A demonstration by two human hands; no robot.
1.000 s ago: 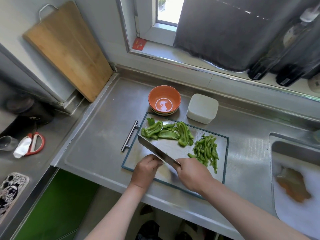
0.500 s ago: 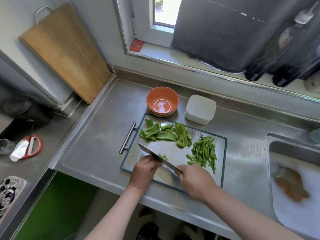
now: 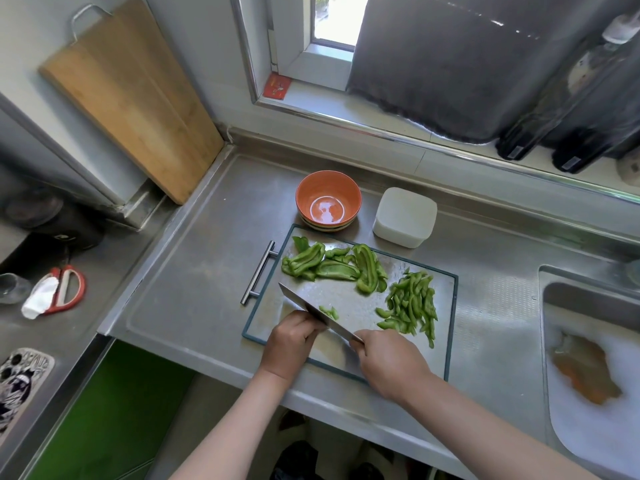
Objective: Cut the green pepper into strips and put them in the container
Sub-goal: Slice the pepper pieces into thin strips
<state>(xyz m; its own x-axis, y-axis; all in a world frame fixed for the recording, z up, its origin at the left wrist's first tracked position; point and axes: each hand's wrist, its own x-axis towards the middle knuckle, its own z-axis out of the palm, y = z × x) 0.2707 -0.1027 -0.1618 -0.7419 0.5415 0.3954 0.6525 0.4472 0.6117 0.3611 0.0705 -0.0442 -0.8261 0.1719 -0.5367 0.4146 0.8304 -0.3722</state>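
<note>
A steel cutting board (image 3: pixel 349 299) with a dark rim lies on the counter. Large green pepper pieces (image 3: pixel 332 266) lie at its far left, and a pile of cut strips (image 3: pixel 412 306) lies at its right. My right hand (image 3: pixel 391 362) grips the handle of a cleaver (image 3: pixel 318 315), whose blade runs diagonally across the board. My left hand (image 3: pixel 294 341) has curled fingers pressed down behind the blade; what it holds is hidden. A few small green bits (image 3: pixel 329 311) show just past the blade. An orange bowl (image 3: pixel 328 200) and a white lidded container (image 3: pixel 404 216) stand behind the board.
A sink (image 3: pixel 588 341) with foamy water is at the right. A wooden board (image 3: pixel 128 95) leans against the left wall. Red scissors (image 3: pixel 64 289) and a glass (image 3: pixel 10 287) lie on the lower left counter. Dark bottles (image 3: pixel 571 109) stand on the windowsill.
The cleaver blade has dropped from tilted up to down on the board near my left hand. Small green cut bits now show beside the blade.
</note>
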